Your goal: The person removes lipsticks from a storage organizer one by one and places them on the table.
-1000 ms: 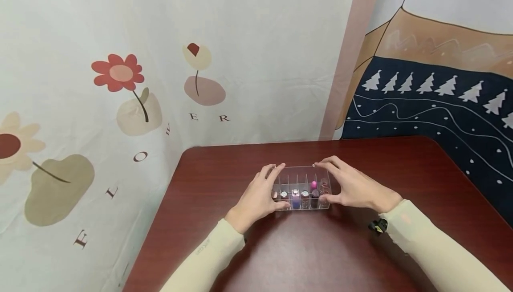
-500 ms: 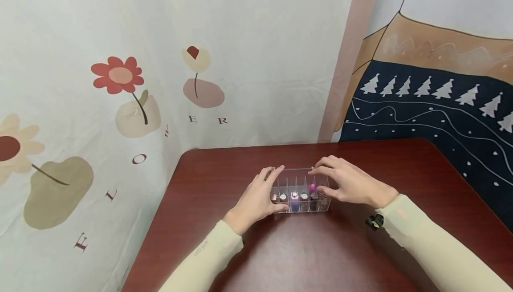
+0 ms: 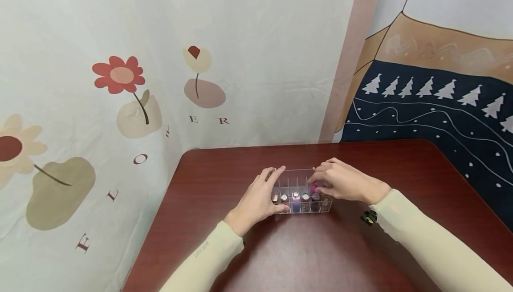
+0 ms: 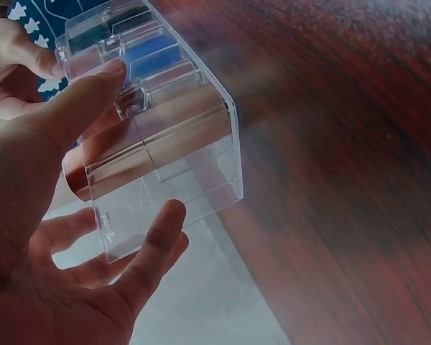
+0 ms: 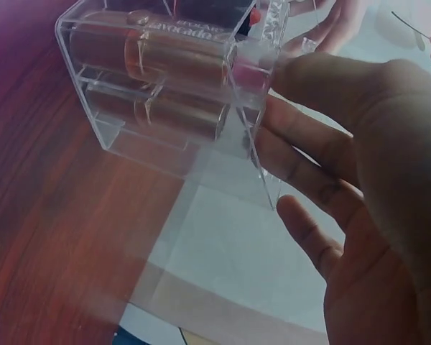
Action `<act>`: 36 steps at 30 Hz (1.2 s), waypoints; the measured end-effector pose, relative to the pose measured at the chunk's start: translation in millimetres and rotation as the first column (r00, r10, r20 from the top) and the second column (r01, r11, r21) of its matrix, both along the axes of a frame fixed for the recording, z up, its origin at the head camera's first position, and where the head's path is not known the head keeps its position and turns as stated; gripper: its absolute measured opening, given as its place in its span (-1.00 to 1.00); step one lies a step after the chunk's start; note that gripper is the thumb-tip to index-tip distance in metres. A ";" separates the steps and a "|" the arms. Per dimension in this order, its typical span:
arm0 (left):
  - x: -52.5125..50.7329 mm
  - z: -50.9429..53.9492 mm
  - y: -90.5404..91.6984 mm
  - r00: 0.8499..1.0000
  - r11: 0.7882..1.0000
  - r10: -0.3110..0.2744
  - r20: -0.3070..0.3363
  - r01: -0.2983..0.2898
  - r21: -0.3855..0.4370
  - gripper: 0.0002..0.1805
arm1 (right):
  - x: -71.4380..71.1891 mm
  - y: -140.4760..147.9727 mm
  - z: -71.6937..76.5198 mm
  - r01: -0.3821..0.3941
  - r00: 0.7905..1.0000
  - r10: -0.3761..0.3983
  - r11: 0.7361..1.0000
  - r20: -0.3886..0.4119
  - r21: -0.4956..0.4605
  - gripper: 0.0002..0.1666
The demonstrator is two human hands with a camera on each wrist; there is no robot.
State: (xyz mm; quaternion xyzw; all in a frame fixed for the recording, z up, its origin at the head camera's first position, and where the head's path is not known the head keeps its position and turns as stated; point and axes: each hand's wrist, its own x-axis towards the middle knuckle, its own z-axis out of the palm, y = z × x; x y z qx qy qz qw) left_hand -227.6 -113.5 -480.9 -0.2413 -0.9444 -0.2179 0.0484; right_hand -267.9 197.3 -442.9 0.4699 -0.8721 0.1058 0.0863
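Note:
A clear plastic organizer (image 3: 294,179) with upright compartments stands on the table, holding several lipstick tubes and small cosmetic bottles. My left hand (image 3: 255,199) grips its left end, thumb at the front and fingers toward the back. Near that end, a copper-coloured tube (image 4: 158,136) shows through the wall in the left wrist view. My right hand (image 3: 348,182) is over the right part, its thumb and fingers pinching a pink-topped lipstick (image 3: 314,188) in the rear row. The pink part (image 5: 250,79) also shows beside the thumb in the right wrist view. A purple-blue bottle (image 3: 295,203) stands mid-front.
The reddish-brown table (image 3: 312,252) extends around the organizer on every side. Behind it hangs a pale cloth (image 3: 260,60) printed with flowers, and a dark blue patterned cloth (image 3: 425,118) is at the right.
My right hand has left the organizer's right end and moved inward to the pink-topped lipstick, its fingers closing on it. The left hand keeps its place.

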 end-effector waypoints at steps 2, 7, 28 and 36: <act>-0.1 0.4 -0.7 1.000 1.000 0.001 0.000 -0.001 -0.001 0.35 | -1.8 -2.5 -0.8 -0.021 1.000 0.021 1.000 -0.006 -0.007 -0.73; 1.1 0.3 -2.0 1.000 1.000 0.011 0.003 -0.011 -0.002 0.36 | -6.6 -7.8 0.1 -0.060 0.996 0.063 0.997 0.056 -0.042 -0.80; 4.8 -1.3 -1.5 1.000 1.000 -0.001 -0.022 0.001 0.007 0.36 | -4.3 -4.8 -2.9 -0.029 0.991 0.039 0.997 0.129 -0.077 -0.82; 0.5 -1.4 -1.2 1.000 1.000 0.006 -0.017 -0.006 0.007 0.36 | -2.4 -2.9 -6.9 0.022 0.998 -0.019 0.998 0.052 -0.055 -0.80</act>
